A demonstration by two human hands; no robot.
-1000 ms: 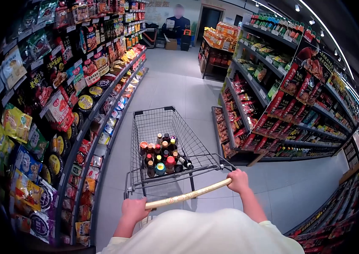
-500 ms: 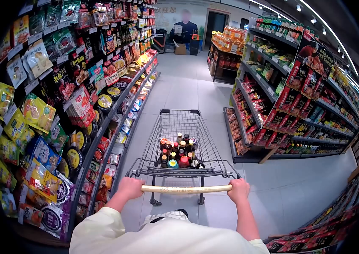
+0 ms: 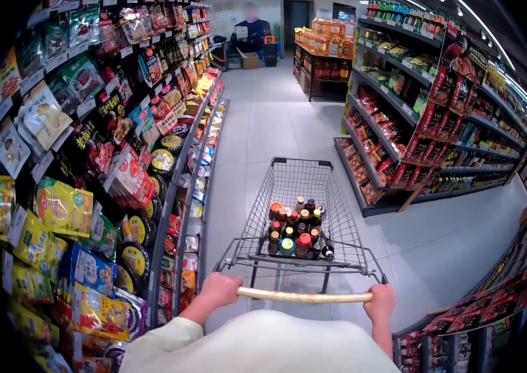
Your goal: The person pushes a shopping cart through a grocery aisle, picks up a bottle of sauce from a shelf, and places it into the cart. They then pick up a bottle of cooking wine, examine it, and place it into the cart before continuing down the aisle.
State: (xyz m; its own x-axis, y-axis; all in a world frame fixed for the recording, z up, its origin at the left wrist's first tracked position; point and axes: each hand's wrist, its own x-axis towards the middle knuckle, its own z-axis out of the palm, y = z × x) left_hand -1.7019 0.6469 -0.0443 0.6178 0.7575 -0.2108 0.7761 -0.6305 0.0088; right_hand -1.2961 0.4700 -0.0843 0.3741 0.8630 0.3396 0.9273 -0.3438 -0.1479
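A wire shopping cart (image 3: 257, 211) stands in front of me, angled slightly to the right. My left hand (image 3: 221, 290) is wrapped round the left end of its pale handlebar (image 3: 304, 294). Round the right end of that bar, my right hand (image 3: 380, 302) is closed too. Several sauce bottles (image 3: 303, 244) with red, yellow, black and turquoise caps stand upright in the near part of the basket. One dark bottle (image 3: 326, 250) at the right front leans over.
Shelving with hanging food packets (image 3: 64, 208) lines the left side. On the right is an angled shelf unit (image 3: 394, 105) of bottles and red packs. A display of orange-yellow bottles (image 3: 332, 46) stands farther back. A person (image 3: 251, 37) is at the far end, beside a cardboard box (image 3: 251, 60).
The cart and both hands have shifted right and slightly down in view, and the cart has turned rightward. The view has swung, and the shelves look nearer. Both hands keep their hold.
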